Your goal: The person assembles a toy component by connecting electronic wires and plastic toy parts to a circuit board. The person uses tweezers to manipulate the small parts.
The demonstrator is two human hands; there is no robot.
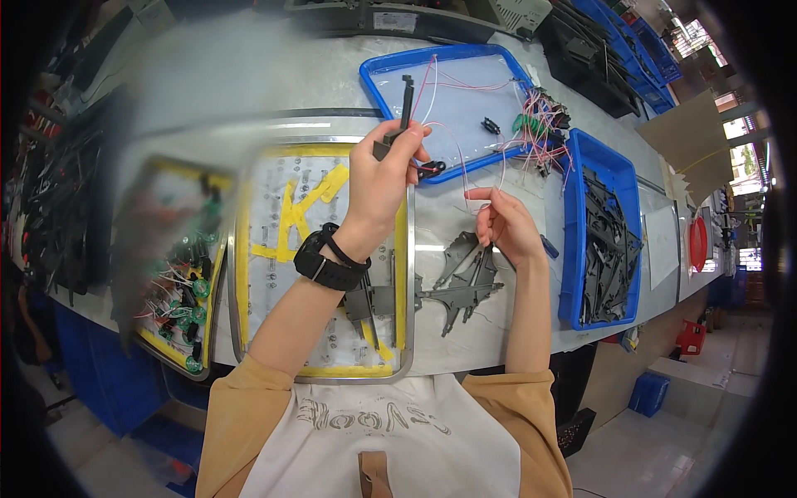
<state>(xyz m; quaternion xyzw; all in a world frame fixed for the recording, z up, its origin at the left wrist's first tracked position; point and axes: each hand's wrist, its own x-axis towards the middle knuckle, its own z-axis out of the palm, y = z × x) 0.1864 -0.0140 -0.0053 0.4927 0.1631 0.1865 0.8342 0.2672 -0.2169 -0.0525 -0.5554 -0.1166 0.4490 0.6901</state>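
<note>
A worker's left hand [386, 170] is pinching a black plastic part [408, 100] between thumb and fingers by a blue tray [370, 76], while the curled fingers of the right hand [508, 226] are pinching thin wires [462, 162]. Grey plastic pieces [466, 292] are lying between the forearms.

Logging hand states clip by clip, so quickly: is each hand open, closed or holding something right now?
Left hand: closed, holding a dark narrow part.
Right hand: closed, pinching thin pinkish wire.
</note>
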